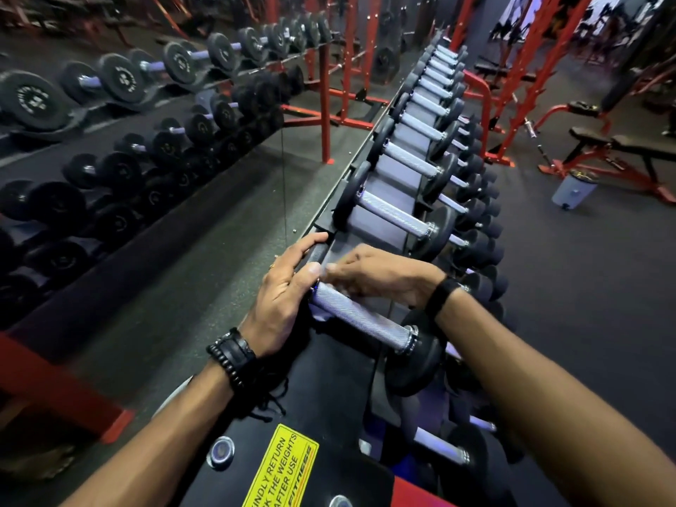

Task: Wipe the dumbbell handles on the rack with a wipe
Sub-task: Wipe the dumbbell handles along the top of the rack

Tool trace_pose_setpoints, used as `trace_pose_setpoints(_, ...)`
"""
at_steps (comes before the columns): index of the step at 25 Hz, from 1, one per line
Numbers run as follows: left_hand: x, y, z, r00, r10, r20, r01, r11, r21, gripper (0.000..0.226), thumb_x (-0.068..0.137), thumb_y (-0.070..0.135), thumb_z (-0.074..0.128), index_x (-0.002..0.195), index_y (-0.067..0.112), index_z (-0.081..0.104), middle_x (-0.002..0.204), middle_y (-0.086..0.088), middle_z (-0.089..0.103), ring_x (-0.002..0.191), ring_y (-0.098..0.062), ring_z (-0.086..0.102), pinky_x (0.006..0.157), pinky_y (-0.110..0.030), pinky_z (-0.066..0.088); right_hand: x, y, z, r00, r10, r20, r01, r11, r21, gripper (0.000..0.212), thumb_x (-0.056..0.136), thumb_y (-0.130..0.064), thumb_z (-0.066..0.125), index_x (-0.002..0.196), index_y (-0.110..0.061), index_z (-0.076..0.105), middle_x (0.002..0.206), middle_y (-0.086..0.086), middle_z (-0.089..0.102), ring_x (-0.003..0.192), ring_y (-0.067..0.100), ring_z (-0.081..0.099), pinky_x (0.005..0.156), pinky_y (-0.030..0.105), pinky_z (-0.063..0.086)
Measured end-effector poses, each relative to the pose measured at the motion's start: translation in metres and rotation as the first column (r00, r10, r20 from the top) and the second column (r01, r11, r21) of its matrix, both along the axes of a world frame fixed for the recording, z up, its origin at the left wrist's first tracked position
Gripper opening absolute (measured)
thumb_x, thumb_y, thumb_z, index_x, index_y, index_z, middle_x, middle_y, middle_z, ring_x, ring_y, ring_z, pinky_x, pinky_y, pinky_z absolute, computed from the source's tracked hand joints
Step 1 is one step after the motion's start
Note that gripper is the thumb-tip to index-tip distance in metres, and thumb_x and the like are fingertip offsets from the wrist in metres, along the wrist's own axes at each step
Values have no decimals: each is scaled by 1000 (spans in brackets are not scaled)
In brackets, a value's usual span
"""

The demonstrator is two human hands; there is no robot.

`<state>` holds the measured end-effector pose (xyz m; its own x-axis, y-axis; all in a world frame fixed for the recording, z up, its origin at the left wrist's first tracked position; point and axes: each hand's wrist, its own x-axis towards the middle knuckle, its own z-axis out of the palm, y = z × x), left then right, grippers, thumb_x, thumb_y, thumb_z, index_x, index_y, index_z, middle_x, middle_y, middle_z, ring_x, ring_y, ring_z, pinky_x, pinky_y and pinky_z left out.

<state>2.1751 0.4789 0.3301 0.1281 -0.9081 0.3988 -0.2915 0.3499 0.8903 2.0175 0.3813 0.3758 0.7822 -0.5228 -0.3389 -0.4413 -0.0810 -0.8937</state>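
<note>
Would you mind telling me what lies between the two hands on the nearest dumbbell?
In the head view, the left hand and right hand nearly meet; only the knurled handle lies between them.

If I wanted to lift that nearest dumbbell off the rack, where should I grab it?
Probably the knurled handle of the nearest dumbbell, at its bare middle, coming down from above. It lies level between the two weight heads, its top side exposed, and the ridged metal gives grip.

Neighbouring dumbbell (pixel 397 217) crowds the far side; the near handle (pixel 365 322) lies exposed above.
</note>
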Motion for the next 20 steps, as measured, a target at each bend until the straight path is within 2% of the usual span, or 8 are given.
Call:
trace_pose_setpoints(3, 0, 0, 2, 999, 21, 29, -21, 1000, 0, 52, 94, 45, 43, 138, 20, 54, 140, 1, 57, 131, -22, 50, 111, -57, 32, -36, -6, 4, 960, 174, -219, -163, 984, 66, 52, 83, -51, 70, 81, 0, 61, 71, 15, 50, 62, 18, 43, 54, 27, 32)
trace_pose_setpoints(5, 0, 0, 1, 999, 21, 29, -21, 1000, 2, 52, 94, 45, 43, 138, 21, 54, 139, 2, 57, 130, -23, 51, 110, -58, 33, -31, -2, 11, 911, 288, -294, -290, 956, 39, 51, 81, -44, 75, 83, 6, 64, 76, 18, 60, 69, 23, 52, 59, 28, 40)
trace_pose_setpoints(7, 1, 0, 0, 1000, 9, 16, -9, 1000, 0, 52, 93, 45, 43, 138, 20, 53, 139, 1, 57, 130, -23, 51, 109, -58, 34, -4, 11, 18, 925, 308, -224, -321, 947, -22, 29, 82, -29, 77, 78, -2, 66, 71, 1, 68, 66, 12, 58, 63, 23, 44)
trace_pose_setpoints(9, 1, 0, 1, 1000, 6, 11, -6, 1000, 5, 53, 92, 45, 43, 138, 20, 53, 138, 1, 58, 128, -23, 53, 109, -57, 36, 22, 24, 20, 967, 224, -118, -235, 968, -90, 16, 80, -8, 78, 77, -15, 63, 64, -14, 65, 62, -2, 57, 65, 15, 45)
trace_pose_setpoints(11, 0, 1, 2, 1000, 5, 11, -6, 1000, 11, 53, 92, 45, 43, 138, 21, 53, 138, 0, 58, 128, -22, 53, 109, -56, 36, 29, 30, 18, 972, 175, -154, -203, 961, -190, 17, 78, -8, 79, 77, -13, 63, 55, -14, 62, 54, -4, 54, 60, 14, 45)
trace_pose_setpoints(13, -1, 2, 2, 1000, 7, 14, -8, 1000, 13, 55, 92, 46, 43, 139, 20, 52, 140, 0, 57, 129, -22, 52, 110, -56, 34, 18, 31, 14, 924, 162, -347, -283, 899, -333, 21, 73, -21, 82, 74, -7, 67, 52, -6, 63, 50, 5, 54, 56, 23, 49)
trace_pose_setpoints(16, -1, 1, 2, 1000, 9, 14, -9, 1000, 8, 57, 92, 47, 43, 140, 17, 52, 140, -1, 56, 131, -20, 50, 112, -54, 33, -9, 35, 13, 828, -38, -559, -319, 788, -526, 37, 65, -46, 75, 71, -11, 64, 58, 0, 62, 59, 21, 60, 57, 36, 52)
trace_pose_setpoints(20, -2, 1, 2, 1000, 0, 0, 0, 1000, -2, 56, 93, 45, 44, 139, 16, 52, 140, -2, 56, 132, -20, 49, 112, -54, 33, -35, 55, 10, 825, -218, -522, -349, 529, -773, 41, 74, -58, 64, 80, -18, 56, 75, -1, 59, 80, 29, 61, 68, 32, 31)
